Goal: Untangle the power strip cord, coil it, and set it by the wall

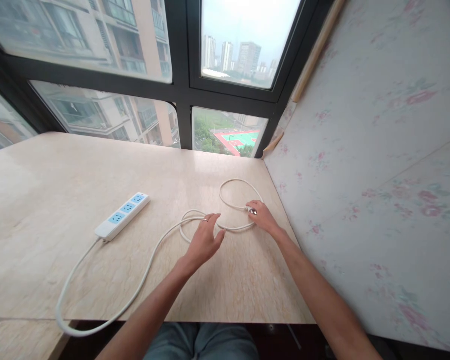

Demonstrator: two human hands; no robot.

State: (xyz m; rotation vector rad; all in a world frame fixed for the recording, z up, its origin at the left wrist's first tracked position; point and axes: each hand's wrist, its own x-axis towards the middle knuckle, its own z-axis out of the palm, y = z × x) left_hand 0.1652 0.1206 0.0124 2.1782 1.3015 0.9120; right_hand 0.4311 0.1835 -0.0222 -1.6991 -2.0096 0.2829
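Observation:
A white power strip [125,215] with blue socket faces lies at an angle on the left of the stone sill. Its white cable [150,265] hangs in a loop past the front edge, then runs right in loose coils. My left hand [205,239] is over the coils at the middle, thumb and fingers apart, fingertips at the cable; it does not appear to grip it. Near the right wall, my right hand [263,216] has its fingers closed around the plug [252,211] at the cable's end, metal prongs partly showing. A cable loop lies just beyond that hand.
The beige stone sill [78,170] ends in a front edge just before my legs [202,342]. Dark-framed windows [183,95] stand along the back. A flower-papered wall [360,175] closes off the right side, close to my right arm.

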